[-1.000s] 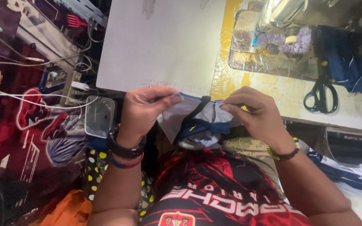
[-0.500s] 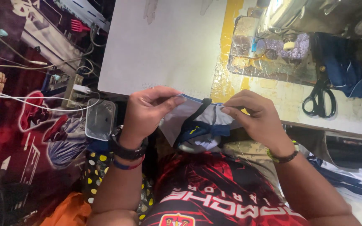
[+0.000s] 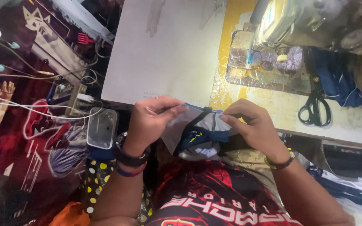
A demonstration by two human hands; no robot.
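My left hand (image 3: 151, 119) and my right hand (image 3: 254, 125) pinch the top edge of a small blue and white fabric piece (image 3: 199, 134) with a black strap, stretched taut between them just below the near edge of the sewing table (image 3: 164, 54). Each hand grips one end of the blue hem with thumb and fingers. The lower part of the fabric hangs bunched over my lap. On my left wrist sits a dark watch (image 3: 128, 157). A thin band circles my right wrist.
A sewing machine (image 3: 302, 25) stands at the table's far right, with black scissors (image 3: 315, 109) and dark blue cloth (image 3: 336, 81) beside it. A clear plastic box (image 3: 101, 127), cables and a power strip (image 3: 78, 98) lie to the left on a patterned sheet.
Both hands have stayed pinched on the fabric edge, shifting only slightly; the view has drifted a little, bringing the table nearer.
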